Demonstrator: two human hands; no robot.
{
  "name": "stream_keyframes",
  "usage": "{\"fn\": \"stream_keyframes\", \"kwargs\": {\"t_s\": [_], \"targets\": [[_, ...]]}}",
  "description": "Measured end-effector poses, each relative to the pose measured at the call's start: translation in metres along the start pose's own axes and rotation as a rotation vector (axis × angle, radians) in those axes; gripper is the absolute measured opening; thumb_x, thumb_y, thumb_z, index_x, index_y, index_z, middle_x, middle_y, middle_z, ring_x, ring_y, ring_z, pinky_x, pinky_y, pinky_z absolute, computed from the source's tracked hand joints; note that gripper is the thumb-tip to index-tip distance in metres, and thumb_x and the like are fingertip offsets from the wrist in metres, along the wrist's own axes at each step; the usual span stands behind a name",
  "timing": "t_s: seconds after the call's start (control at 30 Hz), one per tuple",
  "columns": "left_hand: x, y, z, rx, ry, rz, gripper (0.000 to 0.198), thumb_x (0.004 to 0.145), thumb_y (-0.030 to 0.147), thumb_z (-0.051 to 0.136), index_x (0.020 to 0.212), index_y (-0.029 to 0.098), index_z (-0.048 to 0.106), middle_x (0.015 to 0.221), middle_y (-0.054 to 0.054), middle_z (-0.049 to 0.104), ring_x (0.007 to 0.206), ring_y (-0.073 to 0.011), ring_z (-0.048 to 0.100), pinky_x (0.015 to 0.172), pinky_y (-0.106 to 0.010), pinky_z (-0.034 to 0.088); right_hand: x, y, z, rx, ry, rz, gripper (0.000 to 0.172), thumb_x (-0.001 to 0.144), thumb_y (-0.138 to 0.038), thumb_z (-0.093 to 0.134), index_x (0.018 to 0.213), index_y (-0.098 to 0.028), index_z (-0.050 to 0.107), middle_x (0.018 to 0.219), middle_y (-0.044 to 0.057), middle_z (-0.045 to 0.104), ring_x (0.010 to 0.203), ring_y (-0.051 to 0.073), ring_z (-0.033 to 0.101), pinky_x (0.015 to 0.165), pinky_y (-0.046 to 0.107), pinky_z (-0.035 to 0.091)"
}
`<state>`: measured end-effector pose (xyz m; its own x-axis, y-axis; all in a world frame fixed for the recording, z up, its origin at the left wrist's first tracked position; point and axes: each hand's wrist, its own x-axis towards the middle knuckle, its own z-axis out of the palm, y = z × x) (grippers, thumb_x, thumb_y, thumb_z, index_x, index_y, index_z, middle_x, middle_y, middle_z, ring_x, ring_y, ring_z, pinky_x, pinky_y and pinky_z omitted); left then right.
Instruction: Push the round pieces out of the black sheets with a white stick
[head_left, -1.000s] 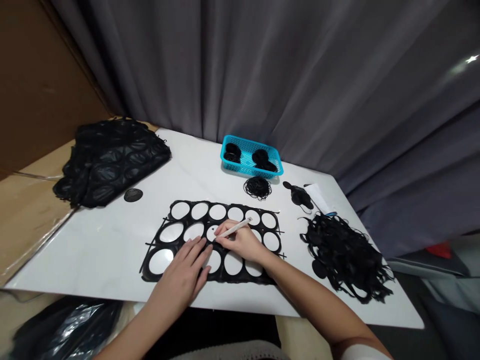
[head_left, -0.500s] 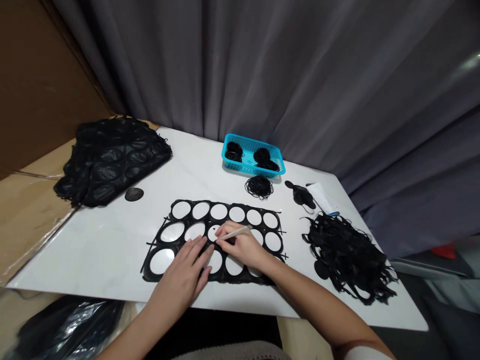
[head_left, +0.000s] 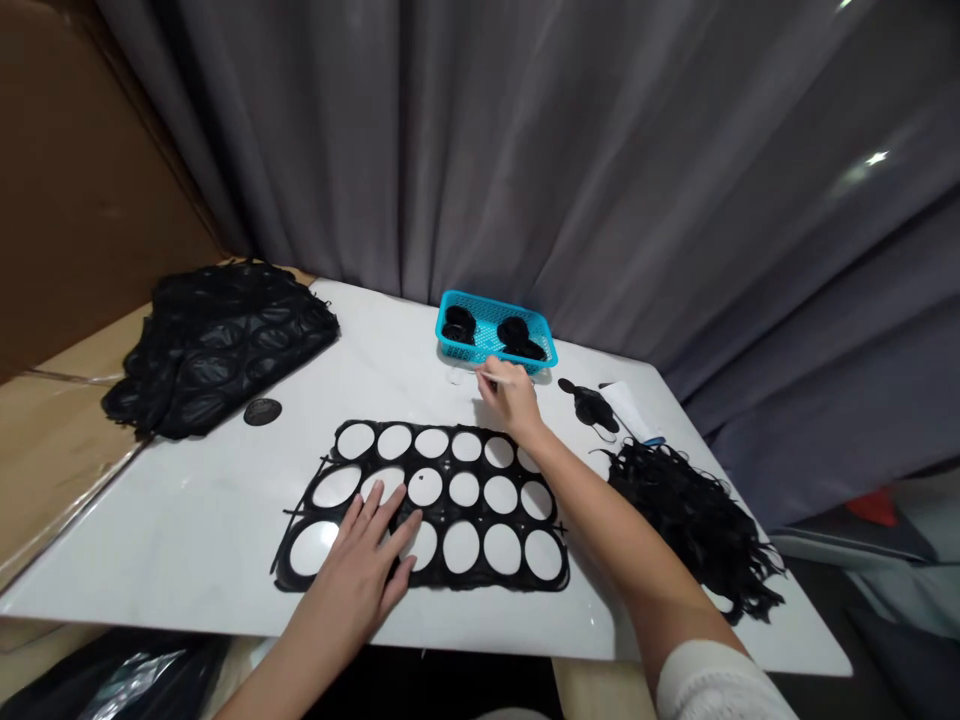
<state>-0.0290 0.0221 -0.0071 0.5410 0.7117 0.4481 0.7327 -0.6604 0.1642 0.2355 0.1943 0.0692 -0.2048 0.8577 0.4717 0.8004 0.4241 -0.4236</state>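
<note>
My left hand lies flat with spread fingers on a black sheet with rows of round cut-outs, holding nothing. One white circle near its fingertips has a small black dot. My right hand is shut on a slim white pen, with the tip just in front of a blue plastic basket. Dark coils lie in the basket. A small black coil seen earlier in front of the basket does not show, as my right hand covers that spot.
The white marble-look tabletop holds a folded black cut sheet, a black disc, a black cut piece, white paper and a heap of black strips. Cardboard and a grey curtain border it.
My right hand has left the sheet and moved forward to the basket, the pen still in it. My left hand stays on the sheet. The view has shifted slightly.
</note>
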Motion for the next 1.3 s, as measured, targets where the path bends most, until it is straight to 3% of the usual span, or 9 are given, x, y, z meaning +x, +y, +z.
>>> {"fn": "stream_keyframes", "kwargs": {"t_s": [0.2, 0.37, 0.57, 0.73, 0.83, 0.9, 1.03, 1.13, 1.3], "targets": [[-0.002, -0.007, -0.001, 0.017, 0.028, 0.028, 0.042, 0.097, 0.029, 0.054, 0.139, 0.025, 0.059, 0.154, -0.010, 0.049, 0.144, -0.0356, 0.042, 0.111, -0.056, 0.043, 0.077, 0.046, -0.010, 0.314, 0.124, 0.350, 0.021, 0.081, -0.033, 0.061, 0.067, -0.024, 0.050, 0.068, 0.000, 0.064, 0.069, 0.019, 0.060, 0.067, 0.027, 0.042], [-0.003, -0.008, -0.002, -0.002, 0.037, 0.011, 0.044, 0.096, 0.029, 0.056, 0.139, 0.027, 0.059, 0.153, -0.008, 0.050, 0.143, -0.0334, 0.045, 0.113, -0.052, 0.044, 0.111, 0.066, -0.007, 0.366, 0.105, 0.405, 0.015, 0.077, -0.028, 0.058, 0.069, -0.023, 0.047, 0.066, -0.001, 0.064, 0.067, 0.017, 0.064, 0.064, 0.024, 0.045], [-0.003, -0.006, -0.006, 0.026, 0.010, 0.015, 0.044, 0.096, 0.029, 0.057, 0.140, 0.027, 0.059, 0.153, -0.009, 0.051, 0.143, -0.0342, 0.045, 0.109, -0.054, 0.048, 0.124, 0.058, 0.008, 0.286, 0.143, 0.367, 0.015, 0.077, -0.031, 0.057, 0.068, -0.023, 0.049, 0.072, 0.001, 0.065, 0.076, 0.018, 0.062, 0.074, 0.028, 0.045], [0.000, -0.003, -0.007, -0.008, -0.011, 0.002, 0.042, 0.096, 0.027, 0.056, 0.138, 0.026, 0.060, 0.152, -0.009, 0.052, 0.144, -0.0349, 0.044, 0.110, -0.056, 0.047, 0.121, 0.034, 0.032, 0.258, -0.011, 0.293, 0.016, 0.077, -0.029, 0.060, 0.065, -0.023, 0.052, 0.070, 0.000, 0.065, 0.074, 0.020, 0.060, 0.078, 0.030, 0.046], [0.001, 0.001, -0.008, -0.059, -0.029, -0.034, 0.041, 0.098, 0.027, 0.054, 0.138, 0.024, 0.060, 0.151, -0.010, 0.053, 0.144, -0.0347, 0.042, 0.113, -0.057, 0.043, 0.099, 0.018, 0.034, 0.265, -0.028, 0.261, 0.011, 0.081, -0.029, 0.058, 0.073, -0.022, 0.058, 0.087, 0.005, 0.071, 0.088, 0.022, 0.063, 0.087, 0.032, 0.046], [0.001, 0.004, -0.009, -0.073, -0.054, -0.056, 0.041, 0.098, 0.028, 0.054, 0.139, 0.022, 0.059, 0.151, -0.011, 0.052, 0.146, -0.0342, 0.040, 0.116, -0.057, 0.039, 0.067, 0.002, 0.030, 0.316, -0.026, 0.222, 0.013, 0.085, -0.031, 0.056, 0.080, -0.020, 0.061, 0.096, 0.006, 0.072, 0.094, 0.022, 0.063, 0.089, 0.033, 0.046], [0.001, 0.007, -0.009, -0.063, -0.077, -0.053, 0.040, 0.099, 0.027, 0.053, 0.138, 0.021, 0.059, 0.155, -0.011, 0.048, 0.149, -0.0343, 0.035, 0.117, -0.056, 0.037, -0.027, -0.042, 0.021, 0.628, -0.374, 0.198, 0.013, 0.088, -0.032, 0.060, 0.085, -0.020, 0.064, 0.096, 0.003, 0.072, 0.085, 0.018, 0.065, 0.079, 0.030, 0.050], [0.001, 0.006, -0.007, -0.059, -0.065, -0.042, 0.039, 0.099, 0.026, 0.052, 0.137, 0.021, 0.060, 0.155, -0.012, 0.048, 0.148, -0.0357, 0.036, 0.116, -0.057, 0.038, -0.085, -0.069, 0.017, 0.673, -0.466, 0.196, 0.012, 0.088, -0.025, 0.062, 0.077, -0.020, 0.061, 0.098, 0.004, 0.071, 0.091, 0.018, 0.067, 0.083, 0.031, 0.050], [0.002, 0.007, -0.008, -0.072, -0.059, -0.056, 0.042, 0.099, 0.028, 0.051, 0.140, 0.022, 0.058, 0.154, -0.012, 0.049, 0.146, -0.0358, 0.039, 0.117, -0.058, 0.036, -0.108, -0.080, 0.012, 0.669, -0.415, 0.205, 0.016, 0.089, -0.020, 0.062, 0.074, -0.021, 0.058, 0.099, 0.004, 0.068, 0.097, 0.018, 0.066, 0.090, 0.034, 0.049]]}}
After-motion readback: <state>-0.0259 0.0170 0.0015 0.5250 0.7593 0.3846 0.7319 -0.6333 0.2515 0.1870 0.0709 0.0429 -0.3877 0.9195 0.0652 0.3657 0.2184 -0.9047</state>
